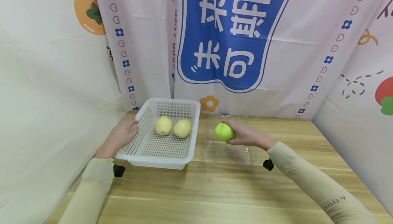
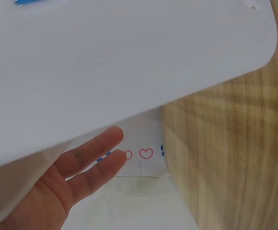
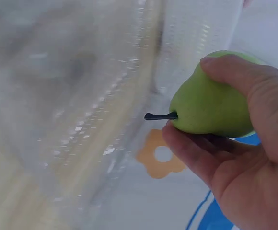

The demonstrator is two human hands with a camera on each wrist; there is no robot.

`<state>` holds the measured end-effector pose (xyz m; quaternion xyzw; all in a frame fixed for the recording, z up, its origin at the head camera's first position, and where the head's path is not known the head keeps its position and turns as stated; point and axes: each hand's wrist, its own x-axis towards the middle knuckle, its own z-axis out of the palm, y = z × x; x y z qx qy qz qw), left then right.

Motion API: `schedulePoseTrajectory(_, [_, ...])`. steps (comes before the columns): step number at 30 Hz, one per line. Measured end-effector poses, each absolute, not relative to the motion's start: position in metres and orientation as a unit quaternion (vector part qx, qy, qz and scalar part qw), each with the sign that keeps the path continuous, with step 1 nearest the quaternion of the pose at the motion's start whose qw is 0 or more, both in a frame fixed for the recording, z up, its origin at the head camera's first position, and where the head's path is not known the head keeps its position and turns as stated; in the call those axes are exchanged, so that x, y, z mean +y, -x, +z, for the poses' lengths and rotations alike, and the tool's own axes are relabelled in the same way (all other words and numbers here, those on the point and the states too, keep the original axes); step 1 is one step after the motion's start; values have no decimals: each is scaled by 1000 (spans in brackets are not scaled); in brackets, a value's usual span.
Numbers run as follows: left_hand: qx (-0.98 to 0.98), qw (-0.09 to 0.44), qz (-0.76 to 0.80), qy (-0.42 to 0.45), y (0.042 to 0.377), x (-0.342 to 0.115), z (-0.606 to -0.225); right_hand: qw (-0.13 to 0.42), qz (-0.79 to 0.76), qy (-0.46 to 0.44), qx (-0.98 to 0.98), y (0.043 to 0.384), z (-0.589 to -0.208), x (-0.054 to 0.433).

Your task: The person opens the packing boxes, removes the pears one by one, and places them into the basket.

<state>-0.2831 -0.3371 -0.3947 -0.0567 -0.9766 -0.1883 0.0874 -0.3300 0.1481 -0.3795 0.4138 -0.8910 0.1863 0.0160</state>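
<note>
My right hand (image 1: 245,133) grips a green pear (image 3: 211,98) with its thumb on one side and fingers on the other; in the right wrist view the dark stem sticks out. The pear is held over a clear plastic container (image 1: 227,152). At the left side of a white perforated basket (image 1: 190,149) is my left hand (image 1: 121,135), its fingers extended near the rim. In the left wrist view, the basket's white rim (image 2: 129,62) covers part of that hand; whether it touches cannot be told. Two pale yellow round fruits, one left (image 1: 163,125) and one right (image 1: 182,128), lie in the basket.
The basket and container stand side by side at the back of a wooden table (image 1: 199,196). A printed cloth (image 1: 153,63) with a blue panel hangs behind them, and white cloth walls stand at left and right.
</note>
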Motion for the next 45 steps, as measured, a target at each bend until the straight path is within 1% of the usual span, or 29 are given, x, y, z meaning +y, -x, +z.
schedulePoseTrajectory(9, [-977, 81, -192, 48, 281, -335, -392, 40, 194, -419, -886, 333, -351, 126])
schedulePoseTrajectory(26, [-977, 88, -188, 54, 283, -337, -393, 9, 192, -423, -885, 338, -324, 69])
schedulePoseTrajectory(32, [-977, 85, -191, 51, 283, -337, -395, 11, 180, -449, -875, 344, -317, 42])
schedulePoseTrajectory(36, [-977, 84, -191, 48, 283, -338, -395, -2, 176, -456, -872, 344, -311, 25])
schedulePoseTrajectory(45, [-977, 84, -190, 50, 286, -339, -395, -67, 150, -445, -880, 343, -310, -16])
